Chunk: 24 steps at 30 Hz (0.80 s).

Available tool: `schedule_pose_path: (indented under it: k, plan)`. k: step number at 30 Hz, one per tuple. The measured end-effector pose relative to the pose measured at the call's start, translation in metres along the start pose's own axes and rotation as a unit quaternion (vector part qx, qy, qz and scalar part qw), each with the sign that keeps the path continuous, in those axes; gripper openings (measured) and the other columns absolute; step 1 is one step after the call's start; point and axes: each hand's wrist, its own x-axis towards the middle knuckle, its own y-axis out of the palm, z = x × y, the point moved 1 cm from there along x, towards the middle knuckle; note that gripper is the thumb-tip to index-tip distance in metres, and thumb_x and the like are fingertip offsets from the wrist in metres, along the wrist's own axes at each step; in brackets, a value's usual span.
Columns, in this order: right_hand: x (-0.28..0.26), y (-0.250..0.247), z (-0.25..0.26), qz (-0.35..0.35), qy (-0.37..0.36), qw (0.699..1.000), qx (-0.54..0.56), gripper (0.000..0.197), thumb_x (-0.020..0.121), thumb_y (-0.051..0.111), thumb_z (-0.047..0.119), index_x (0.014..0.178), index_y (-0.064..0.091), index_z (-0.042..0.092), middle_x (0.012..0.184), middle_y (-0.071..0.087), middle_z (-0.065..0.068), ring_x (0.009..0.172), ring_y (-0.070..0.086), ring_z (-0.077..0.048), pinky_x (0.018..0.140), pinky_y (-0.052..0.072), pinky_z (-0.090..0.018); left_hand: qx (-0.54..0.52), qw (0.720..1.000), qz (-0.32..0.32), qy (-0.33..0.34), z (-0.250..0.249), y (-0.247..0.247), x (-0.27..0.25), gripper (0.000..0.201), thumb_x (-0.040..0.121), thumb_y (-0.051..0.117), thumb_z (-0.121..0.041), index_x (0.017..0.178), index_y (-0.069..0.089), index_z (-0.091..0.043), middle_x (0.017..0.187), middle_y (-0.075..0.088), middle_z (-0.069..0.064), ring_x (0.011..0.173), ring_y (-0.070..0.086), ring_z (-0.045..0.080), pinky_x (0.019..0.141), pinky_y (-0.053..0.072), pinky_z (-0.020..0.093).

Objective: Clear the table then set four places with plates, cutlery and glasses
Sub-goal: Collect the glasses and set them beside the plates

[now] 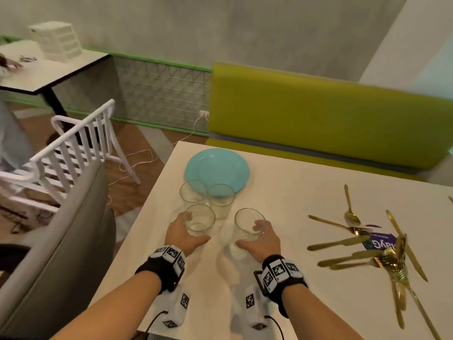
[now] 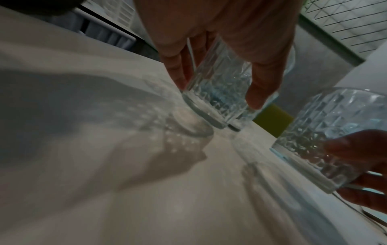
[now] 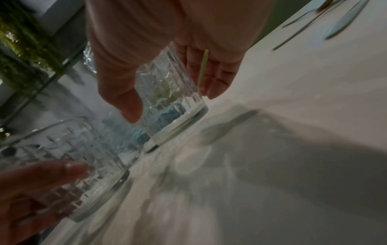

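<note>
Head cam first: both hands are out over the white table [image 1: 282, 192], each one wrapped around its own clear cut-pattern glass. The left hand [image 1: 182, 235] has its fingers curled round the left glass [image 1: 199, 220], thumb on the near side. The right hand [image 1: 259, 241] does the same with the right glass [image 1: 247, 224], fingertips showing through the far wall. Just behind them sit two more glasses [image 1: 193, 191], side by side and overlapping the near edge of the turquoise plate [image 1: 218, 168], which looks like a stack, though I can't tell how many. Off to the right there's a messy pile of gold cutlery [image 1: 382, 256], forks, knives and a spoon, partly lying on a purple card [image 1: 381, 241]. A yellow-green bench back [image 1: 318, 114] runs along the far side, and a white slatted chair [image 1: 81, 148] stands off to the left.

Left wrist cam: the left hand [image 2: 220, 41] comes down from above, thumb and fingers pinching the sides of its glass [image 2: 220, 92], whose base sits on or just above the table, hard to say which. The other glass [image 2: 326, 137] is at the right with dark fingers around it.

Right wrist cam: mirror deal. The right hand [image 3: 163, 49] clamps its glass [image 3: 169, 99] between thumb and fingers, base low at the tabletop, contact unclear. The left hand's glass [image 3: 73, 165] is lower left, and blurry cutlery [image 3: 335, 24] shows top right.
</note>
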Motion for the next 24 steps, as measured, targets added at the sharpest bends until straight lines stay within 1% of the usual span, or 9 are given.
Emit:
schedule_pose_path:
  k: [5, 8, 10, 13, 16, 20, 22, 24]
  plan:
    - [0.005, 0.034, 0.012, 0.032, -0.006, 0.999, -0.006, 0.074, 0.060, 0.084, 0.022, 0.124, 0.047, 0.018, 0.117, 0.055, 0.000, 0.109, 0.054, -0.020, 0.085, 0.046, -0.024, -0.002, 1.000, -0.009, -0.021, 0.020, -0.014, 0.008, 0.084, 0.058, 0.087, -0.026, 0.131, 0.046, -0.014, 0.131, 0.056, 0.003, 0.123, 0.052, 0.024, 0.101, 0.039, 0.031]
    - [0.007, 0.047, 0.016, 0.040, -0.015, 0.999, -0.020, 0.073, 0.060, 0.083, 0.023, 0.124, 0.047, 0.017, 0.118, 0.054, -0.001, 0.108, 0.053, -0.018, 0.080, 0.042, -0.020, -0.016, 1.000, -0.010, -0.019, 0.023, -0.015, 0.013, 0.085, 0.057, 0.088, -0.023, 0.131, 0.046, -0.014, 0.132, 0.056, 0.003, 0.124, 0.052, 0.024, 0.103, 0.040, 0.032]
    - [0.009, 0.053, 0.019, 0.042, -0.023, 0.998, -0.028, 0.074, 0.060, 0.084, 0.024, 0.124, 0.047, 0.016, 0.120, 0.055, -0.001, 0.110, 0.053, -0.019, 0.080, 0.040, -0.018, -0.020, 1.000, -0.006, -0.020, 0.022, -0.017, 0.015, 0.086, 0.057, 0.088, -0.022, 0.131, 0.046, -0.014, 0.133, 0.056, 0.004, 0.125, 0.051, 0.024, 0.104, 0.040, 0.032]
    - [0.009, 0.058, 0.022, 0.047, -0.031, 0.998, -0.041, 0.081, 0.059, 0.084, 0.026, 0.129, 0.045, 0.017, 0.125, 0.054, -0.002, 0.117, 0.051, -0.019, 0.083, 0.038, -0.017, -0.020, 1.000, 0.001, -0.017, 0.020, -0.018, 0.018, 0.090, 0.056, 0.089, -0.023, 0.134, 0.044, -0.016, 0.134, 0.055, 0.003, 0.125, 0.051, 0.023, 0.105, 0.041, 0.034]
    - [0.007, 0.060, 0.023, 0.048, -0.029, 0.998, -0.034, 0.085, 0.059, 0.085, 0.026, 0.132, 0.042, 0.017, 0.128, 0.053, -0.004, 0.120, 0.050, -0.020, 0.088, 0.039, -0.019, -0.025, 0.999, 0.006, -0.020, 0.020, -0.018, 0.018, 0.093, 0.056, 0.089, -0.023, 0.136, 0.041, -0.016, 0.136, 0.054, 0.004, 0.126, 0.050, 0.024, 0.105, 0.041, 0.034]
    - [0.007, 0.061, 0.026, 0.062, -0.030, 0.997, -0.034, 0.090, 0.057, 0.087, 0.026, 0.134, 0.040, 0.018, 0.131, 0.053, -0.002, 0.122, 0.049, -0.021, 0.099, 0.044, -0.028, -0.048, 0.998, 0.005, -0.030, 0.014, -0.020, 0.015, 0.099, 0.056, 0.089, -0.019, 0.139, 0.035, -0.015, 0.138, 0.050, 0.008, 0.127, 0.048, 0.026, 0.104, 0.039, 0.032]
    - [0.006, 0.059, 0.028, 0.071, -0.028, 0.997, -0.029, 0.091, 0.057, 0.087, 0.022, 0.135, 0.039, 0.018, 0.131, 0.054, -0.002, 0.121, 0.051, -0.022, 0.099, 0.045, -0.032, -0.053, 0.998, 0.003, -0.033, 0.012, -0.021, 0.014, 0.111, 0.053, 0.091, -0.021, 0.144, 0.026, -0.014, 0.145, 0.042, 0.008, 0.133, 0.042, 0.025, 0.109, 0.036, 0.034]
    - [0.006, 0.055, 0.028, 0.080, -0.022, 0.996, -0.022, 0.091, 0.059, 0.086, 0.016, 0.136, 0.037, 0.019, 0.130, 0.054, -0.003, 0.118, 0.053, -0.022, 0.097, 0.047, -0.031, -0.047, 0.998, -0.006, -0.030, 0.009, -0.022, 0.010, 0.127, 0.050, 0.092, -0.026, 0.149, 0.014, -0.013, 0.152, 0.029, 0.009, 0.139, 0.032, 0.024, 0.114, 0.030, 0.037]
